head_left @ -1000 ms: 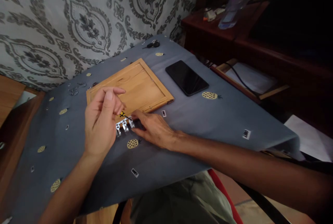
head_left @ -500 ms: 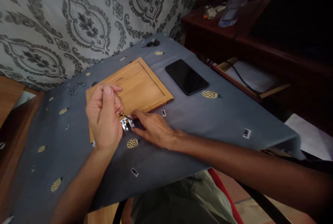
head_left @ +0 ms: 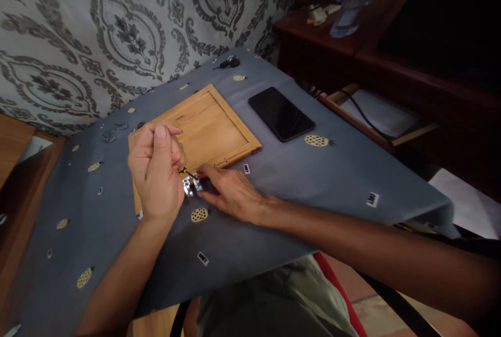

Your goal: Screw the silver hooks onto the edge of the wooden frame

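My left hand (head_left: 156,170) is curled closed around a small screwdriver (head_left: 183,171) with a yellow and black handle, its thin tip pointing down to the right. The tip meets a small silver metal bracket (head_left: 191,185) at the near edge of a wooden panel (head_left: 203,128) lying flat on the grey cloth. My right hand (head_left: 230,193) lies low on the cloth beside the bracket, its fingertips pressed against the bracket's right end. The left hand hides part of the bracket.
A black phone (head_left: 281,114) lies right of the panel. Small screws and metal bits (head_left: 111,133) are scattered left of it, and a dark object (head_left: 230,62) sits by the patterned wall. A dark wooden shelf (head_left: 352,60) with a plastic bottle (head_left: 354,0) stands to the right.
My left hand has closed its fingers tighter on the screwdriver and shifted slightly right and down over the bracket, covering more of it. My right hand has stayed put.
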A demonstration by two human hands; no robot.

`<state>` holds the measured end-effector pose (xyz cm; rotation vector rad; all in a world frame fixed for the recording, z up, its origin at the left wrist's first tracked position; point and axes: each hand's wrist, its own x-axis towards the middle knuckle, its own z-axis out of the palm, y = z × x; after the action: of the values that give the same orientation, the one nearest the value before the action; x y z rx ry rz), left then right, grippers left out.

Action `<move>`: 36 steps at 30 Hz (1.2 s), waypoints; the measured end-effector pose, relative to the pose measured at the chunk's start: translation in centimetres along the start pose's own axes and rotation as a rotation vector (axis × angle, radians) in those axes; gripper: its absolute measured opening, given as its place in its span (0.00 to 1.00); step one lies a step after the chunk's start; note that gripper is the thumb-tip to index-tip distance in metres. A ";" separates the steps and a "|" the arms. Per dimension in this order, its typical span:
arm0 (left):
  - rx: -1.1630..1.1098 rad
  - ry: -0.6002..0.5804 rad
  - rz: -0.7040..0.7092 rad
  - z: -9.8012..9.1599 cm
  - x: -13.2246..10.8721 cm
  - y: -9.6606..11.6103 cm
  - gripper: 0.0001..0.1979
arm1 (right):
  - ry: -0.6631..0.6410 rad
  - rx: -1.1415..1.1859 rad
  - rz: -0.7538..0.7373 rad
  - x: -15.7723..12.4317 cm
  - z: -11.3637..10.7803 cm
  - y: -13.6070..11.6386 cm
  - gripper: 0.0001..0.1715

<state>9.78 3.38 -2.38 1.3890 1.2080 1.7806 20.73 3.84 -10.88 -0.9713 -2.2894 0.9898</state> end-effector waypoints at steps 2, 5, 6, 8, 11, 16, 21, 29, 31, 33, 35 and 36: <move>0.004 0.005 -0.004 0.0 0.0 0.0 0.12 | 0.013 0.016 -0.004 0.0 0.0 0.0 0.20; 0.014 0.015 -0.035 -0.3 0.1 0.2 0.11 | 0.027 0.025 -0.008 0.0 0.1 0.0 0.20; 0.020 0.012 -0.046 -0.5 0.2 0.3 0.10 | 0.027 0.023 -0.007 0.0 0.1 0.0 0.20; 0.046 -0.002 -0.054 -0.9 0.4 0.6 0.06 | 0.025 0.016 -0.008 0.0 0.1 0.0 0.19; 0.081 -0.032 -0.042 -1.4 0.4 1.1 0.06 | 0.027 0.002 -0.015 0.0 0.1 0.0 0.18; 0.076 -0.046 -0.054 -1.0 0.1 1.0 0.13 | 0.035 -0.009 -0.015 0.0 0.1 0.0 0.18; 0.039 -0.022 -0.068 -0.5 0.5 0.6 0.19 | 0.035 -0.023 -0.017 0.0 0.1 0.0 0.18; -0.032 0.029 -0.030 -0.3 0.5 0.3 0.18 | 0.034 -0.026 -0.022 0.0 0.1 0.0 0.18; -0.026 0.019 -0.028 -0.3 0.5 0.3 0.17 | 0.040 -0.027 -0.024 0.0 0.1 0.0 0.18; -0.019 0.015 -0.034 -0.3 0.5 0.3 0.16 | 0.043 -0.029 -0.026 0.0 0.1 0.0 0.18; -0.022 0.019 -0.044 -0.3 0.5 0.3 0.16 | 0.043 -0.036 -0.025 0.0 0.1 0.0 0.19; -0.027 0.022 -0.051 -0.3 0.5 0.3 0.15 | 0.041 -0.041 -0.022 0.0 0.1 0.0 0.19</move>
<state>9.33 3.60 -1.91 1.3147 1.2157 1.7754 20.68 3.77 -10.92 -0.9717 -2.2906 0.9088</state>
